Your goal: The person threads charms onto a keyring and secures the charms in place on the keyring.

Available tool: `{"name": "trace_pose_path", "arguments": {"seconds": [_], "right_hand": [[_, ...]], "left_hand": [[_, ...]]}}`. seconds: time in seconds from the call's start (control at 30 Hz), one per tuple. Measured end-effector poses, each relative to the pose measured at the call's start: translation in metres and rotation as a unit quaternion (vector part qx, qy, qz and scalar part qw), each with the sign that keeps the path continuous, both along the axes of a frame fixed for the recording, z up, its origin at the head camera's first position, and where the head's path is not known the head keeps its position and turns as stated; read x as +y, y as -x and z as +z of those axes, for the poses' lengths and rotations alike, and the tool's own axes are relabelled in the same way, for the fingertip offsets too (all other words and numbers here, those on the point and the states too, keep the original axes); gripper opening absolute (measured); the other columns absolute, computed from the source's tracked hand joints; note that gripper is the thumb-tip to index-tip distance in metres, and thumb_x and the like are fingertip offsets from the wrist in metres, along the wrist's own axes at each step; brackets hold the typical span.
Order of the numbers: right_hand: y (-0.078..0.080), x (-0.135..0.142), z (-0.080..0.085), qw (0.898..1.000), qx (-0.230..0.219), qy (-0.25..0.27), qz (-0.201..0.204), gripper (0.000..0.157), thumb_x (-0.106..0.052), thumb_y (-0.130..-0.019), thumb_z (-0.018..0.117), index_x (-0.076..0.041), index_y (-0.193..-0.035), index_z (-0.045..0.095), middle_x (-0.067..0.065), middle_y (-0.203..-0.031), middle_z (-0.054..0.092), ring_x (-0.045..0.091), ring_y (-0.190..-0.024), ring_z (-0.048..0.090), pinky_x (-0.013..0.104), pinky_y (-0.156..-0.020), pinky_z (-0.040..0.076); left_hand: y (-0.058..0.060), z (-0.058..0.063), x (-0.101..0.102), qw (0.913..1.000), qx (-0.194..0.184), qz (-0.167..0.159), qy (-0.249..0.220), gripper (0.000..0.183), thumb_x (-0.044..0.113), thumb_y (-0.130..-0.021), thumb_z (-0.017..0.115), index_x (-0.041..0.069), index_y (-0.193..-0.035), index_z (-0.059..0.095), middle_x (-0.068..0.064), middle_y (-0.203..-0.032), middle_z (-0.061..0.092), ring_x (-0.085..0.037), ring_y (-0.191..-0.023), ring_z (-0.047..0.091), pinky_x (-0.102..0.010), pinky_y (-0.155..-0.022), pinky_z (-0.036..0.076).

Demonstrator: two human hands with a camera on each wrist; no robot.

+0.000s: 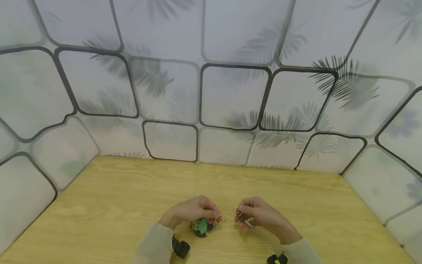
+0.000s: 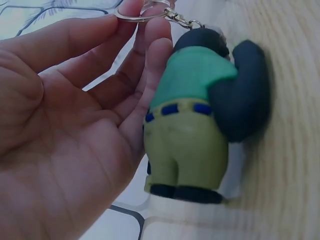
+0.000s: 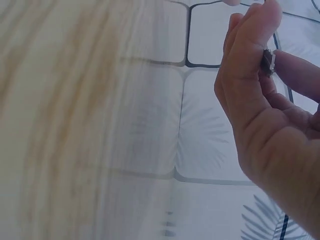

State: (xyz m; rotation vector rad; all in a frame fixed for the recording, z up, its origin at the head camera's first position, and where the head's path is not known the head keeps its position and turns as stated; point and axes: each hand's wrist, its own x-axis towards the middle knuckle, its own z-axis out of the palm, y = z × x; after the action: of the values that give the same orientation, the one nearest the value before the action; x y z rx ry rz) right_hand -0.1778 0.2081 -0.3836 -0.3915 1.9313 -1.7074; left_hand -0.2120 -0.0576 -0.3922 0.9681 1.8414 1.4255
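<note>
My left hand [image 1: 197, 209] pinches the metal split ring [image 2: 145, 19] of a figurine keychain [image 2: 187, 125]. The figurine has a green shirt, tan trousers and dark arms, and hangs from a short chain below my fingers, close over the table. Across a small gap, my right hand [image 1: 260, 213] holds a bunch of keys [image 1: 249, 224] on a thin ring [image 1: 238, 211] between thumb and fingers. In the right wrist view only a small metal piece [image 3: 268, 62] shows between thumb and fingers; the rest is hidden by the hand.
Both hands are over a light wood-grain table [image 1: 132, 183]. Patterned fabric walls [image 1: 230, 99] with dark outlines and leaf prints enclose its back and sides. Black wrist-worn devices [image 1: 180, 248] sit at both sleeves.
</note>
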Motion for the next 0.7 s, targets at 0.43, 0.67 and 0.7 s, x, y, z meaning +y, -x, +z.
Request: {"name": "trace_pose_path", "arguments": {"seconds": [0.43, 0.67, 0.7], "right_hand": [[-0.0010, -0.0038, 0.0000, 0.998, 0.046, -0.009, 0.031, 0.022, -0.011, -0.107, 0.052, 0.008, -0.100, 0.062, 0.008, -0.090, 0.067, 0.012, -0.070, 0.062, 0.018, -0.054, 0.046], [-0.0009, -0.0055, -0.0006, 0.997, 0.064, -0.018, 0.045, 0.023, -0.010, -0.106, 0.053, 0.010, -0.099, 0.061, 0.006, -0.085, 0.065, 0.011, -0.069, 0.062, 0.018, -0.055, 0.049], [-0.0008, -0.0060, -0.0009, 0.996, 0.066, -0.021, 0.047, 0.023, -0.010, -0.106, 0.053, 0.010, -0.099, 0.061, 0.006, -0.084, 0.065, 0.012, -0.069, 0.062, 0.019, -0.055, 0.050]], "left_hand": [[-0.0005, -0.0034, -0.0016, 0.9998, -0.020, 0.003, -0.001, 0.023, -0.002, -0.103, 0.051, -0.017, -0.105, 0.069, -0.006, -0.096, 0.072, -0.009, -0.082, 0.063, -0.022, -0.076, 0.053], [0.0009, -0.0038, 0.0020, 0.9998, -0.016, -0.004, -0.005, 0.023, -0.004, -0.103, 0.050, -0.018, -0.104, 0.068, -0.009, -0.096, 0.072, -0.008, -0.081, 0.063, -0.021, -0.075, 0.054], [0.0010, -0.0046, 0.0024, 0.9998, -0.018, -0.007, -0.005, 0.023, -0.004, -0.103, 0.050, -0.018, -0.104, 0.068, -0.009, -0.096, 0.072, -0.008, -0.081, 0.063, -0.021, -0.076, 0.054]]}}
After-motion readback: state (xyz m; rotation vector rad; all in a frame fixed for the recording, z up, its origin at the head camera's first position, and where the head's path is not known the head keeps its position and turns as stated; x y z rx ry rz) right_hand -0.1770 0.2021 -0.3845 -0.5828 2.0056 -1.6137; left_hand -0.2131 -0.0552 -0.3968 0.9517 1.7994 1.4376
